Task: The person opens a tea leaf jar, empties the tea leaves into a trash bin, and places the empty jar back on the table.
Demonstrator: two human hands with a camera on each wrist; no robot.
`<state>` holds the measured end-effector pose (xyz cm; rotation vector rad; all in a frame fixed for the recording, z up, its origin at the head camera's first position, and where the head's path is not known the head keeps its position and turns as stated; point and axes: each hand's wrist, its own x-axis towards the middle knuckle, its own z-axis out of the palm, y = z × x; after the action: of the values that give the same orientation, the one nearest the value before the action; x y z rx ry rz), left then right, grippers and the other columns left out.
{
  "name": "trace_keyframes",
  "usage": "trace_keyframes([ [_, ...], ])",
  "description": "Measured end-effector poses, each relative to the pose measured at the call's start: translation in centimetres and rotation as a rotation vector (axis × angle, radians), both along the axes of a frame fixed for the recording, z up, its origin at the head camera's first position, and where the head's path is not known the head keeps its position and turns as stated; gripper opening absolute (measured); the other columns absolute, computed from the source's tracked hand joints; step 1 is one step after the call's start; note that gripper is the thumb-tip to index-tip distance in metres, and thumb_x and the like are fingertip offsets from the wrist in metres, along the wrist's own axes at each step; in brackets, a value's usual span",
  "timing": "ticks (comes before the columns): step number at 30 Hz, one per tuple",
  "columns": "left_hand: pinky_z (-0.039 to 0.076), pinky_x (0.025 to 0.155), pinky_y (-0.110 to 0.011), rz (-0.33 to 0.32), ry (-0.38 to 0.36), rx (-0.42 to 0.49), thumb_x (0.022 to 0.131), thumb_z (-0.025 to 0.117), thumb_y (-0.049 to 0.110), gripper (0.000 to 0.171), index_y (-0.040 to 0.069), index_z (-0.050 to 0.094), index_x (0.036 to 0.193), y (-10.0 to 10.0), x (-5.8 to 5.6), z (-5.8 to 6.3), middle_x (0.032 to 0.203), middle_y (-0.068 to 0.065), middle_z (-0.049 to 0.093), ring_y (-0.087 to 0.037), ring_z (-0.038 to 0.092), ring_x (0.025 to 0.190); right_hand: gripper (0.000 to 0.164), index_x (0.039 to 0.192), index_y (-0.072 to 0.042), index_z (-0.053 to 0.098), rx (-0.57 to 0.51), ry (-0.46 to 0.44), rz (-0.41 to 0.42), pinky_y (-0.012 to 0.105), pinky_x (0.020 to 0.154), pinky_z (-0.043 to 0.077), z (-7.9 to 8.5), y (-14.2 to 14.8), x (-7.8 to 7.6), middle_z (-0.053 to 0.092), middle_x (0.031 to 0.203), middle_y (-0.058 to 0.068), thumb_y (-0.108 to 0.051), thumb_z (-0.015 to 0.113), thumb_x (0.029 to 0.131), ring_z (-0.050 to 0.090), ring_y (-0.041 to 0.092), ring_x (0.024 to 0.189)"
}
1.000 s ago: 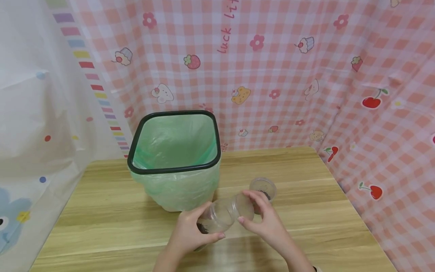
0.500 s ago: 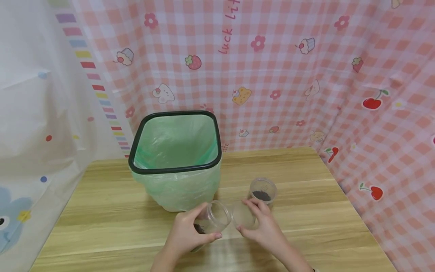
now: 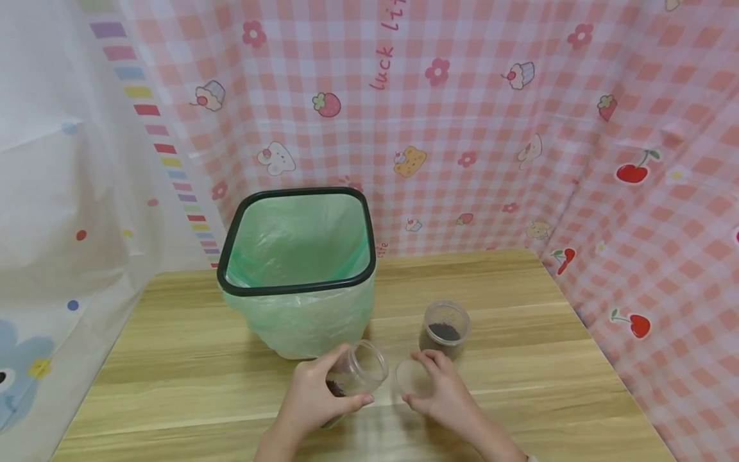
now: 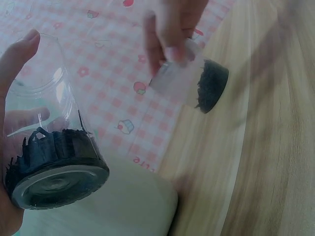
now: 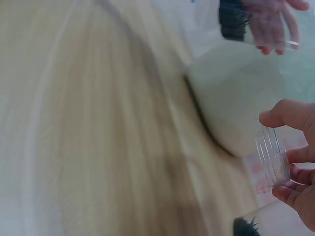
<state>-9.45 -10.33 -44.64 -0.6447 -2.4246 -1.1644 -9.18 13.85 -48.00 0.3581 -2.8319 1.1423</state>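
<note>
We see a wood-grain table (image 3: 537, 398) before pink checked cloth (image 3: 467, 122), a green-lined bin (image 3: 306, 321) standing toward its left rear. Our left hand (image 3: 314, 398) grips a tilted clear jar (image 3: 351, 378) over the table; our right hand (image 3: 443, 393) pinches a clear lid (image 3: 412, 378), now farther from the jar's mouth than a second ago, leaving the second jar (image 3: 443, 348) more visible.

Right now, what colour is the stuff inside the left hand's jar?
Black or nearly so; the contents show best in the left wrist view, through the jar.
</note>
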Motion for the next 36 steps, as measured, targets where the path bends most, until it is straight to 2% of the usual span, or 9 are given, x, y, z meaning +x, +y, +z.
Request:
trace_keyframes([
  [8, 0.054, 0.067, -0.029, 0.021, 0.002, -0.007, 0.059, 0.078, 0.061, 0.075, 0.007, 0.066, 0.11, 0.0, -0.1, -0.3, 0.093, -0.004, 0.071, -0.011, 0.065, 0.081, 0.065, 0.122, 0.003, 0.054, 0.11, 0.023, 0.1, 0.046, 0.089, 0.046, -1.8, 0.1, -0.3, 0.049, 0.12, 0.015, -0.021, 0.082, 0.068, 0.048, 0.032, 0.111],
  [17, 0.054, 0.068, -0.029, 0.022, -0.013, 0.004, 0.06, 0.077, 0.061, 0.074, 0.007, 0.065, 0.109, 0.1, 0.0, -0.6, 0.093, -0.003, 0.071, -0.011, 0.065, 0.082, 0.066, 0.122, 0.003, 0.054, 0.138, 0.013, 0.108, 0.048, 0.091, 0.044, -2.8, 0.1, -0.4, 0.051, 0.117, 0.015, -0.02, 0.081, 0.066, 0.047, 0.034, 0.112],
  [30, 0.054, 0.069, -0.03, 0.035, -0.051, -0.015, 0.058, 0.078, 0.061, 0.075, 0.008, 0.066, 0.109, 0.1, 0.0, -0.6, 0.094, -0.003, 0.071, -0.01, 0.065, 0.083, 0.068, 0.12, 0.007, 0.055, 0.216, 0.064, 0.178, 0.047, 0.088, 0.045, -4.0, 0.5, -0.5, 0.051, 0.115, 0.014, -0.022, 0.083, 0.065, 0.049, 0.032, 0.107],
  [36, 0.053, 0.069, -0.029, 0.033, -0.065, -0.018, 0.058, 0.08, 0.059, 0.072, 0.009, 0.066, 0.109, 0.1, 0.0, -0.5, 0.093, -0.002, 0.07, -0.009, 0.064, 0.083, 0.069, 0.121, 0.008, 0.054, 0.255, 0.06, 0.2, 0.045, 0.088, 0.046, -4.4, 0.7, -0.7, 0.051, 0.115, 0.013, -0.025, 0.082, 0.067, 0.049, 0.031, 0.107],
])
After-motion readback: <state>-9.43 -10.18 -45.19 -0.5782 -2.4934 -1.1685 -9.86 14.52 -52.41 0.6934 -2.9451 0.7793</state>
